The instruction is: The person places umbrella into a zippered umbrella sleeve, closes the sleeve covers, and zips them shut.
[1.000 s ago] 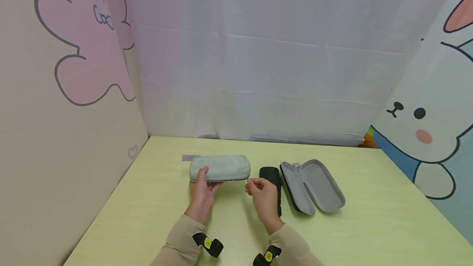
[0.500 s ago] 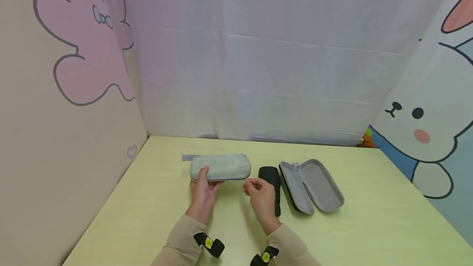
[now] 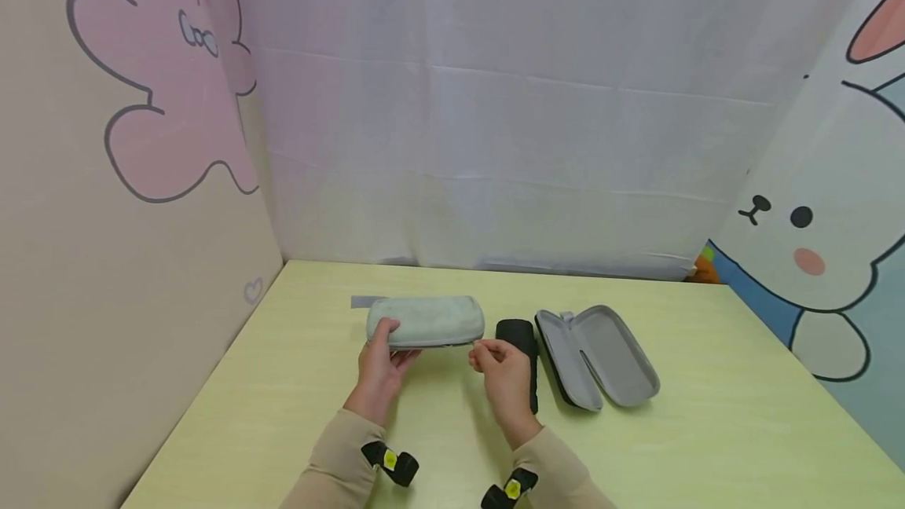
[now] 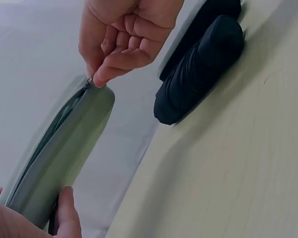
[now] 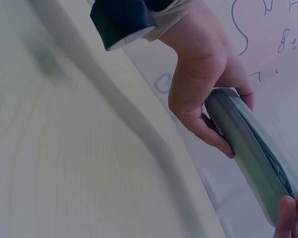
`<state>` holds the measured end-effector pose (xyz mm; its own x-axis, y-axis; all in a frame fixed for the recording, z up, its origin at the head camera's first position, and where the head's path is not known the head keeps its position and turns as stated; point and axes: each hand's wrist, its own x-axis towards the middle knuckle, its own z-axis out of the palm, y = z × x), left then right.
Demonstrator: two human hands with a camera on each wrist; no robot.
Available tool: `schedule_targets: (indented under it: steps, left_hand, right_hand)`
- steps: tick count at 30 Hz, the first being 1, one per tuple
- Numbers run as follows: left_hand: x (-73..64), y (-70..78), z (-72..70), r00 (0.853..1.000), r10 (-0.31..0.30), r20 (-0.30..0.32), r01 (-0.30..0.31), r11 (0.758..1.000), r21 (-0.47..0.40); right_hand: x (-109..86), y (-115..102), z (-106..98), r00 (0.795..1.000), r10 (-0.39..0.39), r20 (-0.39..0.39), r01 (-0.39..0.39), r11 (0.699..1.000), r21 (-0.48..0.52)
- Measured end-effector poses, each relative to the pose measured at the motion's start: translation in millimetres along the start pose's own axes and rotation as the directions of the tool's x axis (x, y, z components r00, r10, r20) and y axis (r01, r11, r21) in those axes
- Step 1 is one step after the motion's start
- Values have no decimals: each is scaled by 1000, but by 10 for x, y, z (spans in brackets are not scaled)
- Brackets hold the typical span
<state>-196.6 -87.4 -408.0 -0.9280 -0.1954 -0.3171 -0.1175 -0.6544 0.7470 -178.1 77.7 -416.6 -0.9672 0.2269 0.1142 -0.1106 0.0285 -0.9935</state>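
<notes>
A pale green zippered case [image 3: 427, 322], long with rounded ends, is held up over the table. My left hand [image 3: 379, 375] grips it near its left end, thumb on the upper face and fingers underneath. At the opposite corner my right hand [image 3: 505, 383] pinches the zipper pull [image 4: 89, 81] between thumb and forefinger. In the left wrist view the zipper's edges stand apart, with a dark gap [image 4: 54, 124] running along the side. That same gap shows in the right wrist view, where the contents are too dark to make out.
Just right of my right hand lies a black folded umbrella [image 3: 517, 336]. Beside it, a hard case with grey lining [image 3: 617, 356] lies spread open. A flat grey strip [image 3: 359, 302] is on the yellowish table [image 3: 269, 415] behind the green case. Walls rise behind and at both sides.
The green case has shifted slightly to the right. My left wrist has swung a little left and changed its angle. My right hand dipped left, then came back, still at the corner.
</notes>
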Motion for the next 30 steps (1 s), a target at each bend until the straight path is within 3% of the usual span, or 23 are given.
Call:
schedule_targets:
  steps: [5,12,17,30]
  left_hand:
    - [38,18,-60,998,-42,42,38,995,94]
    - [75,5,-93,992,-42,120,34,997,70]
    - [73,-26,-87,995,-7,96,5,1000,22]
    - [33,-69,-32,998,51,41,-51,999,-10]
  right_hand:
    - [68,-2,-34,999,-22,-37,23,1000,18]
    - [111,7,-71,998,-16,-57,17,1000,17]
    - [120,35,-64,999,19,-46,-19,1000,11]
    - [74,5,-26,999,-33,-38,33,999,-6]
